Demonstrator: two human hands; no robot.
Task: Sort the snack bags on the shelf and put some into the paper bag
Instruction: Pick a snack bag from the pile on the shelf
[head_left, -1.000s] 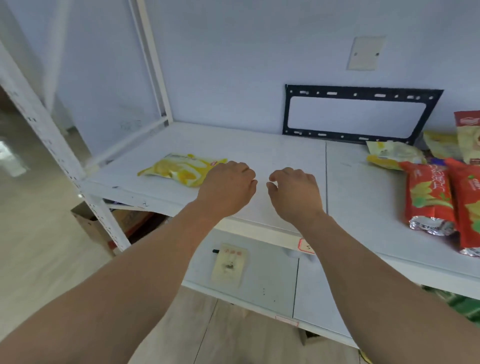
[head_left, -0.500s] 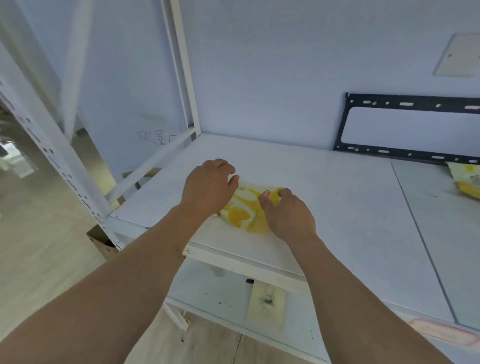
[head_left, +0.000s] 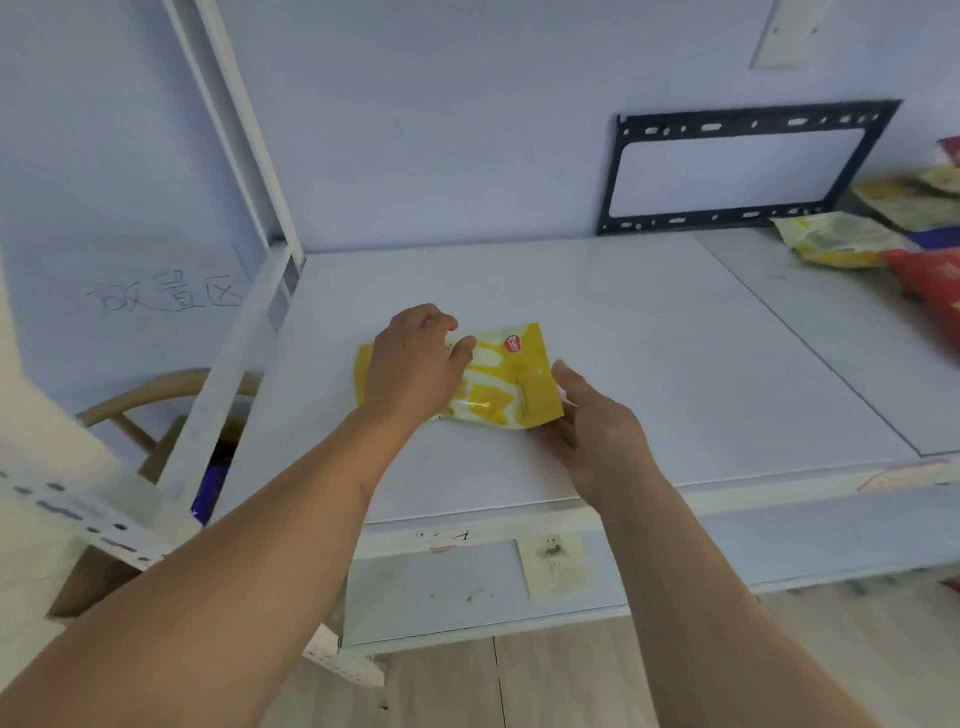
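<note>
A yellow snack bag (head_left: 506, 382) lies flat on the white shelf (head_left: 649, 364), left of its middle. My left hand (head_left: 413, 366) rests on the bag's left half, fingers curled over its top edge. My right hand (head_left: 592, 431) touches the bag's lower right corner, palm turned in and fingers under its edge. More snack bags sit at the far right: a pale yellow one (head_left: 836, 240) and a red one (head_left: 930, 283). No paper bag is clearly in view.
A black metal bracket (head_left: 737, 166) leans on the back wall. A white upright post (head_left: 234, 119) frames the shelf's left end. Below left are a wooden chair (head_left: 145, 405) and a cardboard box (head_left: 88, 582). A lower shelf (head_left: 467, 592) runs underneath.
Both hands moved left onto the yellow bag and now hold it at its two ends. My view shifted, and the bags at the right came back into sight.
</note>
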